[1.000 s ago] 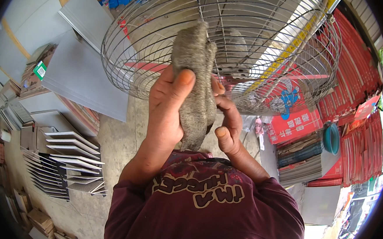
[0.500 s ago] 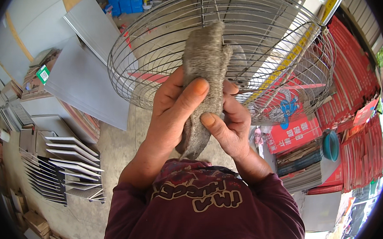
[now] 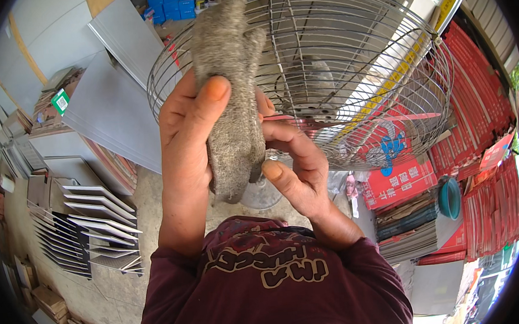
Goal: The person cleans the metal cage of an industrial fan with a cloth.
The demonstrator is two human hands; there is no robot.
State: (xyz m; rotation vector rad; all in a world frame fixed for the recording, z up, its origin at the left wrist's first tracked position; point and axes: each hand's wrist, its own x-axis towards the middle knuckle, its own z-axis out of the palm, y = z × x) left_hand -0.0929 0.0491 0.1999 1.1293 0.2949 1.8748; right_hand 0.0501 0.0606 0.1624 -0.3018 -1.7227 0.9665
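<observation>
My left hand (image 3: 188,116) is closed around a long, grey, fuzzy folded piece of cloth (image 3: 229,98), with the thumb lying across its front. The cloth stands nearly upright, its narrow end at the top and a small nub sticking out on its right edge. Close by its lower right edge is my right hand (image 3: 301,171), thumb and curled fingers apart. Some right fingertips sit beside or behind the cloth, so whether they touch it I cannot tell. Beyond both hands stands a round wire fan cage (image 3: 355,67), partly covered by the cloth.
Red cartons (image 3: 470,101) are stacked on the right, near a teal basin (image 3: 449,198). Large grey panels (image 3: 111,114) lean at the left, above a rack of tile samples (image 3: 100,222). Blue boxes (image 3: 170,5) sit at the back. A round base (image 3: 261,196) shows below the cloth.
The cloth and my left hand have moved left and slightly up. My right hand has shifted a little left, and its thumb has come off the front of the cloth.
</observation>
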